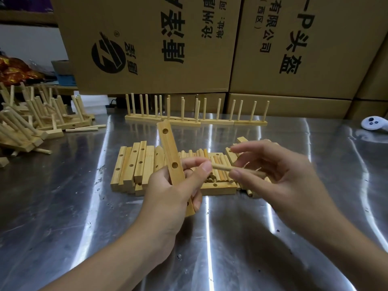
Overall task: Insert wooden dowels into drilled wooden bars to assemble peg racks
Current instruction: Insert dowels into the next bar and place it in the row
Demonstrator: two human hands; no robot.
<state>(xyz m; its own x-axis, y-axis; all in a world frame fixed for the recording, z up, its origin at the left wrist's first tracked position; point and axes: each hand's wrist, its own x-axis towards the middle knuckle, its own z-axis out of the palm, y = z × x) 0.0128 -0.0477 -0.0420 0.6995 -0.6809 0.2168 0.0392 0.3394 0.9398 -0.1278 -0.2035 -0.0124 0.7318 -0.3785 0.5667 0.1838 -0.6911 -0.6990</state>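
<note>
My left hand (174,192) grips a drilled wooden bar (170,148) that stands almost upright above the table, two of its holes facing me. My right hand (273,175) pinches a wooden dowel (222,168) that lies level, its left tip just right of the bar's lower hole and touching my left thumb. Behind both hands lie a stack of drilled bars (132,166) and a heap of loose dowels (218,160).
Finished peg racks (195,120) stand in a row at the back of the steel table (231,238). A jumbled pile of racks (31,122) sits at the left. Cardboard boxes (189,43) rise behind. A white controller (374,122) lies far right.
</note>
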